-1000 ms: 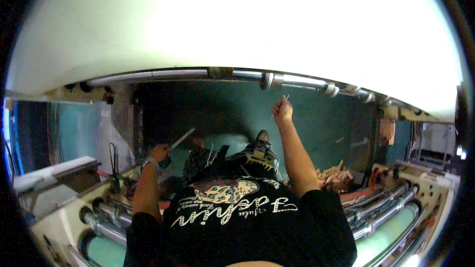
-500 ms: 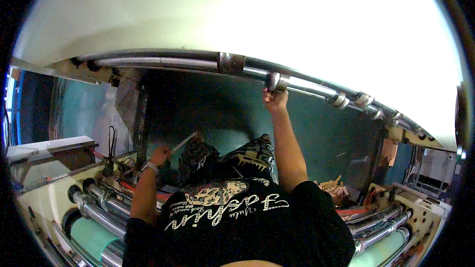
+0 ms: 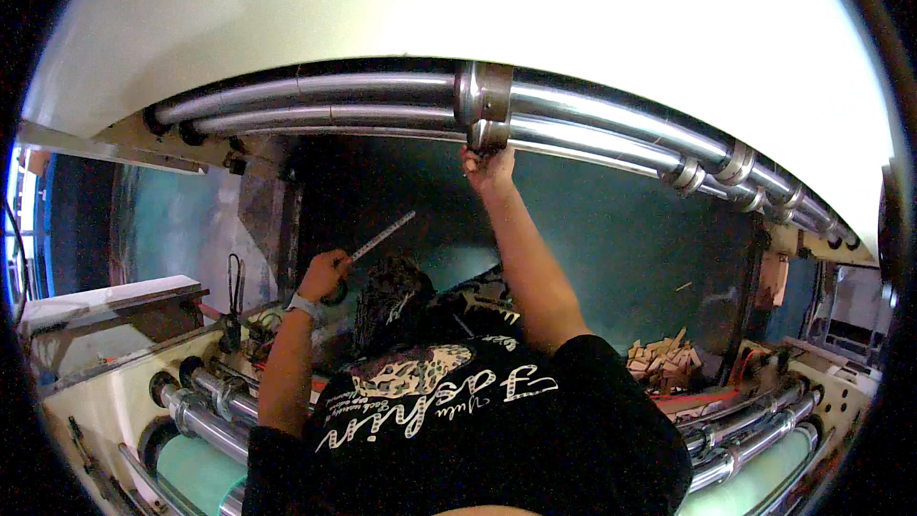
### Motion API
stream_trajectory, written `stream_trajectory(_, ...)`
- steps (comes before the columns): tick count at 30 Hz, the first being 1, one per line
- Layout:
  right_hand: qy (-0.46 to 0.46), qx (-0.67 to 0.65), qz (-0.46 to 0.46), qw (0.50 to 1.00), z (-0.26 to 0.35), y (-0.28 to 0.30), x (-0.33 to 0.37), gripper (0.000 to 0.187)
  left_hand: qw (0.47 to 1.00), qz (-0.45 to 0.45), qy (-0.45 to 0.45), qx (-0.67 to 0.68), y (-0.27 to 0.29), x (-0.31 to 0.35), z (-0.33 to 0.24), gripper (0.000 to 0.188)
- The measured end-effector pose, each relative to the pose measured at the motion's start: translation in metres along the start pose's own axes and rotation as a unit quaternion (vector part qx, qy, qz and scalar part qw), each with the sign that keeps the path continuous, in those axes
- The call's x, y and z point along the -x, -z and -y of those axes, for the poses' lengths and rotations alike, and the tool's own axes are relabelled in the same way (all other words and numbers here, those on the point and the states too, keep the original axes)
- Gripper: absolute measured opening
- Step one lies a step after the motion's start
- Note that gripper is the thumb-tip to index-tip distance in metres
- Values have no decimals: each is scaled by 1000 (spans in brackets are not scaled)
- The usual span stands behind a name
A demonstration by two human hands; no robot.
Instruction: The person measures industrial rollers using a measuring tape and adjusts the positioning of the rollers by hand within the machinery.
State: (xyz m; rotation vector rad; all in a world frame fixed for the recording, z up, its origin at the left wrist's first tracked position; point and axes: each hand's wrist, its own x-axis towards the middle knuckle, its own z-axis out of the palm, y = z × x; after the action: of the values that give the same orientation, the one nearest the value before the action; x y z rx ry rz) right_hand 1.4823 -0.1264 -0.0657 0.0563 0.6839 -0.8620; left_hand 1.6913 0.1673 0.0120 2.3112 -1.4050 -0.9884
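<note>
My right hand [image 3: 489, 170] reaches up to the lower shaft [image 3: 583, 140] of the machine. Its fingers curl around the underside of a metal collar [image 3: 488, 137] on that shaft. Just above sits a larger collar [image 3: 493, 93] on the upper shaft [image 3: 621, 118], nearly in line with the lower one. Lower on the left, my left hand [image 3: 326, 274] is closed around a tape measure, whose pale marked blade [image 3: 384, 236] points up and to the right. The hand covers most of the tape's dark body.
A broad white machine cover [image 3: 458, 0] curves overhead. More collars [image 3: 735, 164] ring the shafts at right. Behind me are further chrome rollers [image 3: 205, 425] and a green roller [image 3: 196, 468]. Wood-coloured scraps [image 3: 664, 363] lie piled on the dark green floor [image 3: 621, 258].
My right hand and the lower collar have shifted left along the shaft, bringing that collar beneath the larger one. My left hand has risen with the tape measure. The view has shifted slightly.
</note>
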Motion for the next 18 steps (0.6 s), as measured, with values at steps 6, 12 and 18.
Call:
stream_trajectory(6,9,26,-4,1000,-6,7,-12,52,998,2,-59,3,-20,-29,49,20)
stream_trajectory(12,40,23,-50,998,-12,-5,-10,46,994,-23,-106,-5,-18,-49,36,20)
stream_trajectory(18,45,41,-41,997,-14,5,-20,47,995,-8,-99,24,-16,-64,40,21)
